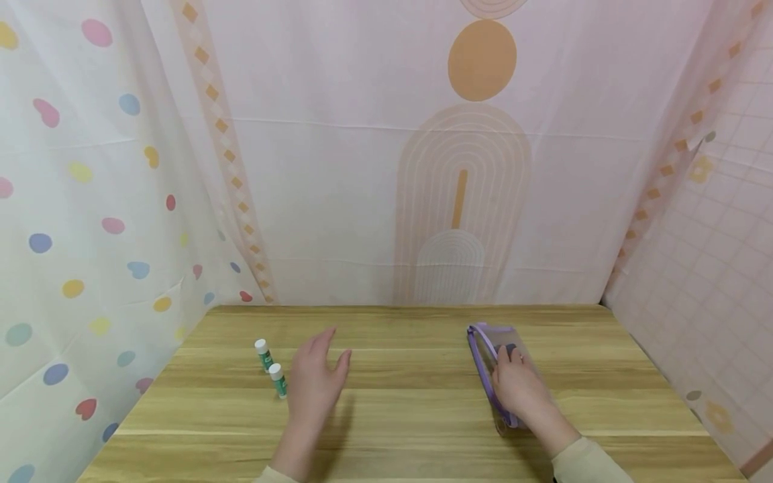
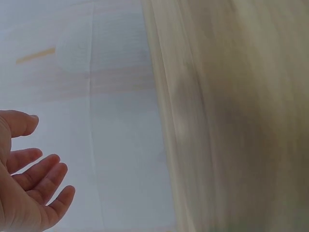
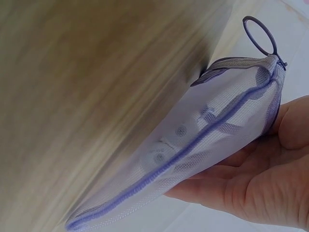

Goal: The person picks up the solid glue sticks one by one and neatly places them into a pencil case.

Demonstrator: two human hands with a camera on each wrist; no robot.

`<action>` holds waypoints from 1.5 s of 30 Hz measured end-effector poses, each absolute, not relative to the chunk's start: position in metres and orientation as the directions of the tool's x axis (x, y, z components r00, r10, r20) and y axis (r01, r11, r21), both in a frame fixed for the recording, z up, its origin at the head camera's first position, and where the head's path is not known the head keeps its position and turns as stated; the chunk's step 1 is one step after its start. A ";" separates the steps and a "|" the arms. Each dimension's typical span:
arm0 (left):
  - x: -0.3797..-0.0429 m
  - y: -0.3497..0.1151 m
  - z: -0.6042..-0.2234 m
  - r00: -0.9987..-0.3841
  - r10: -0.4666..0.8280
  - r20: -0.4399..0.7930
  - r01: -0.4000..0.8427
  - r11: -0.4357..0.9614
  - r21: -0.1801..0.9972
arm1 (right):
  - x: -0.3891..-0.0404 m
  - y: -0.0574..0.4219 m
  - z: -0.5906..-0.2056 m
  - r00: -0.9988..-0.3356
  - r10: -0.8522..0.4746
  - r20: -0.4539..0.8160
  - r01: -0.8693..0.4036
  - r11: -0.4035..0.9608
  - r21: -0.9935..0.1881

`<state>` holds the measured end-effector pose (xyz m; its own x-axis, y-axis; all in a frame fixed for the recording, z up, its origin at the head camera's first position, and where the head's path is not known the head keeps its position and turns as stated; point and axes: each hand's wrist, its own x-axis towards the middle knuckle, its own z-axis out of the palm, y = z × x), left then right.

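On the right of the table, my right hand (image 1: 521, 388) grips a mesh zipper pouch (image 1: 483, 365) with purple trim. In the right wrist view, the fingers (image 3: 217, 193) lie against the far side of the pouch (image 3: 212, 145), and a ring pull (image 3: 259, 36) sticks out at its end. Pale round things and dark shapes show dimly through the mesh; their kind is unclear. My left hand (image 1: 314, 379) hovers over the table with fingers spread and holds nothing. Just left of it stand two small green tubes with white caps, like glue sticks: one nearer (image 1: 278, 381), one farther (image 1: 264, 355).
The wooden table (image 1: 410, 396) spreads between both hands and ends at a patterned curtain (image 1: 326, 215) behind. A dotted curtain (image 1: 90, 268) hangs at the left, and a checked one (image 1: 712, 288) at the right.
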<state>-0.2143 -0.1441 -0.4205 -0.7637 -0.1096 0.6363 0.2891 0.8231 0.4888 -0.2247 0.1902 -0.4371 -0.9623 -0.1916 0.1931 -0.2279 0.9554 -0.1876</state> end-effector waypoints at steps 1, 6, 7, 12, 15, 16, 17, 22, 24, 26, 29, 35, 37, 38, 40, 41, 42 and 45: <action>-0.214 -0.146 -0.421 -0.767 -0.117 0.632 0.282 0.823 0.494 | -0.225 0.190 -0.437 -0.963 -0.190 0.192 -0.226 0.955 -0.190; -0.211 -0.157 -0.420 -0.764 -0.146 0.628 0.260 0.821 0.507 | -0.225 0.190 -0.438 -0.967 -0.178 0.182 -0.215 0.954 -0.210; -0.210 -0.160 -0.420 -0.762 -0.152 0.629 0.259 0.820 0.511 | -0.225 0.190 -0.438 -0.967 -0.179 0.183 -0.216 0.953 -0.212; -0.206 -0.174 -0.421 -0.769 -0.190 0.611 0.231 0.808 0.542 | -0.224 0.190 -0.440 -0.959 -0.192 0.207 -0.234 0.950 -0.205; -0.205 -0.181 -0.423 -0.764 -0.208 0.611 0.229 0.798 0.557 | -0.224 0.191 -0.440 -0.959 -0.191 0.210 -0.235 0.950 -0.208; -0.205 -0.183 -0.424 -0.761 -0.215 0.612 0.228 0.794 0.563 | -0.224 0.191 -0.440 -0.960 -0.190 0.207 -0.234 0.949 -0.212; -0.204 -0.185 -0.425 -0.758 -0.225 0.613 0.228 0.788 0.571 | -0.224 0.191 -0.440 -0.960 -0.190 0.205 -0.233 0.948 -0.216; -0.202 -0.192 -0.426 -0.754 -0.281 0.593 0.204 0.758 0.619 | -0.224 0.191 -0.439 -0.961 -0.196 0.197 -0.237 0.947 -0.215; -0.201 -0.195 -0.426 -0.763 -0.296 0.575 0.188 0.748 0.636 | -0.224 0.191 -0.439 -0.962 -0.194 0.194 -0.235 0.948 -0.214; -0.199 -0.200 -0.424 -0.777 -0.310 0.548 0.169 0.735 0.656 | -0.224 0.191 -0.438 -0.963 -0.191 0.189 -0.230 0.949 -0.215; -0.197 -0.208 -0.422 -0.808 -0.340 0.481 0.125 0.699 0.705 | -0.224 0.191 -0.438 -0.968 -0.182 0.175 -0.220 0.949 -0.226; -0.195 -0.227 -0.418 -0.878 -0.377 0.294 0.021 0.584 0.811 | -0.224 0.191 -0.438 -0.973 -0.172 0.157 -0.207 0.948 -0.241; -0.196 -0.232 -0.419 -0.896 -0.370 0.245 -0.003 0.558 0.830 | -0.224 0.191 -0.438 -0.973 -0.171 0.155 -0.205 0.949 -0.240; -0.196 -0.234 -0.419 -0.903 -0.368 0.223 -0.015 0.545 0.838 | -0.225 0.191 -0.438 -0.973 -0.172 0.156 -0.206 0.949 -0.238; -0.197 -0.237 -0.421 -0.914 -0.360 0.186 -0.030 0.520 0.854 | -0.225 0.191 -0.438 -0.972 -0.173 0.156 -0.207 0.950 -0.234; -0.197 -0.239 -0.421 -0.919 -0.358 0.167 -0.038 0.503 0.864 | -0.225 0.191 -0.438 -0.972 -0.174 0.157 -0.208 0.950 -0.233; -0.197 -0.240 -0.422 -0.923 -0.353 0.151 -0.045 0.489 0.871 | -0.225 0.191 -0.438 -0.972 -0.176 0.158 -0.209 0.950 -0.231; -0.198 -0.243 -0.424 -0.934 -0.344 0.100 -0.066 0.440 0.895 | -0.226 0.191 -0.439 -0.972 -0.176 0.159 -0.209 0.950 -0.230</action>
<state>-0.1980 -0.2432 -0.4244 -0.9336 -0.3441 0.1002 -0.0662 0.4404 0.8954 -0.2256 0.1912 -0.4387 -0.9716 -0.1756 0.1587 -0.2093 0.9503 -0.2304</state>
